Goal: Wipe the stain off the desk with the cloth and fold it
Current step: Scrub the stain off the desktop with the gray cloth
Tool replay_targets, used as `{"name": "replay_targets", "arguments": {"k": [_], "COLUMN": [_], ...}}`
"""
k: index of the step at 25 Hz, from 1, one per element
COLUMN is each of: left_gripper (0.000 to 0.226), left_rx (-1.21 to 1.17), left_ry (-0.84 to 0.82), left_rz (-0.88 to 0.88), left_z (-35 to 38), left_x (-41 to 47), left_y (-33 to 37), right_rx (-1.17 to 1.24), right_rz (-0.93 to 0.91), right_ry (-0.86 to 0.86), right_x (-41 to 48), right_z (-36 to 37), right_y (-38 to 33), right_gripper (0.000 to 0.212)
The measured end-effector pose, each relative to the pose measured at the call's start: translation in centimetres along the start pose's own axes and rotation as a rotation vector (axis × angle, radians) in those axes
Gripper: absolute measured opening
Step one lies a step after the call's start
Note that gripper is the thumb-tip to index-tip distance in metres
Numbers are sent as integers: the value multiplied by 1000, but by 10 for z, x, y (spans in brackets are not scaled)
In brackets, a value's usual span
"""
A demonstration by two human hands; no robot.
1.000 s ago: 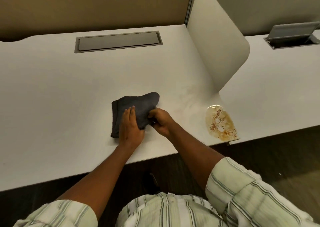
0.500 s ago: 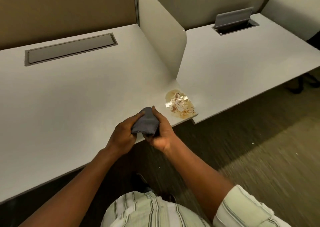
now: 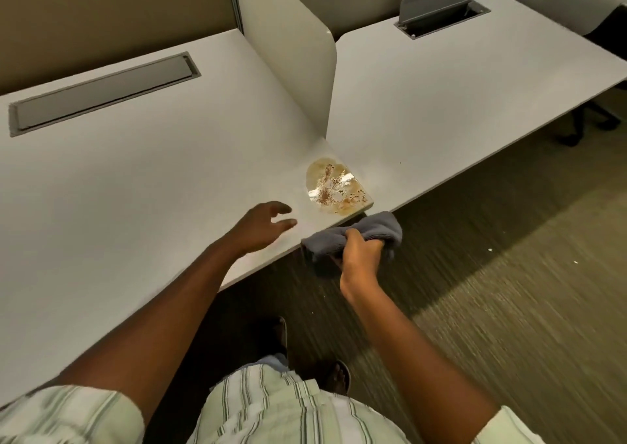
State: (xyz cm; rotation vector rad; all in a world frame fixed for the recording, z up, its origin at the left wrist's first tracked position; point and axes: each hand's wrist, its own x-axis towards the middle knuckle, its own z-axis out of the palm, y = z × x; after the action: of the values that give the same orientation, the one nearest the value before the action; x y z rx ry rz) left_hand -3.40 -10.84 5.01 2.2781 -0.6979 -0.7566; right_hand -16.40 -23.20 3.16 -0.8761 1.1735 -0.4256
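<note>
A brown, wet stain [image 3: 334, 185] lies at the front edge of the white desk [image 3: 152, 178], just in front of the divider's end. My right hand [image 3: 361, 255] is shut on the bunched grey cloth [image 3: 376, 229], held off the desk just below its front edge, close under the stain. My left hand [image 3: 263, 228] hovers over the desk with fingers spread, holding nothing, a short way left of the stain.
An upright white divider panel [image 3: 288, 43] splits the desk in two. A closed grey cable flap [image 3: 101, 94] sits at the back left, an open one [image 3: 437, 2] at the back right. Carpet floor [image 3: 509, 291] lies beyond the edge, with a chair base [image 3: 583, 124] at right.
My left hand has let go of the cloth and opened over the desk. My right hand has carried the cloth rightward, down past the desk edge beneath the stain.
</note>
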Motion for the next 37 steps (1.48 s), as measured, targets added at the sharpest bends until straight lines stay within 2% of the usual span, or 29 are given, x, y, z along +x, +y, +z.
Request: {"name": "replay_targets", "arguments": {"k": [1, 3, 6, 8, 10, 13, 15, 17, 20, 25, 30, 34, 37], "left_gripper": [38, 35, 36, 37, 38, 39, 38, 35, 31, 27, 29, 32, 36], "left_rx": [2, 18, 25, 62, 128, 171, 177, 194, 238, 242, 233, 223, 193], "left_ry": [144, 277, 315, 313, 300, 295, 289, 290, 290, 328, 343, 345, 344], "left_rz": [-52, -96, -21, 42, 94, 151, 190, 218, 252, 251, 267, 259, 238], "left_z": [-2, -5, -9, -13, -18, -20, -22, -25, -31, -27, -28, -25, -26], "left_x": [16, 43, 75, 101, 128, 161, 179, 192, 206, 211, 213, 212, 212], "left_y": [-4, -14, -25, -32, -37, -46, -53, -63, -79, -86, -86, -87, -88], "right_rx": [-51, -76, -180, -342, -636, -1295, -1465, -1454, -1427, -1464, -1510, -1479, -1435], "right_rz": [-1, -42, -162, -194, -232, -505, -658, -732, -857, -919, -1005, -940, -846], "right_ry": [19, 46, 41, 18, 14, 118, 239, 295, 240, 166, 159, 195, 228], "right_x": [6, 17, 31, 42, 51, 61, 65, 68, 71, 70, 83, 113, 120], "right_z": [9, 29, 61, 77, 85, 81, 80, 79, 72, 91, 118, 159, 169], "right_y": [1, 3, 10, 20, 27, 35, 41, 48, 65, 86, 85, 59, 53], "right_gripper": [29, 31, 49, 52, 42, 35, 34, 32, 32, 45, 31, 30, 39]}}
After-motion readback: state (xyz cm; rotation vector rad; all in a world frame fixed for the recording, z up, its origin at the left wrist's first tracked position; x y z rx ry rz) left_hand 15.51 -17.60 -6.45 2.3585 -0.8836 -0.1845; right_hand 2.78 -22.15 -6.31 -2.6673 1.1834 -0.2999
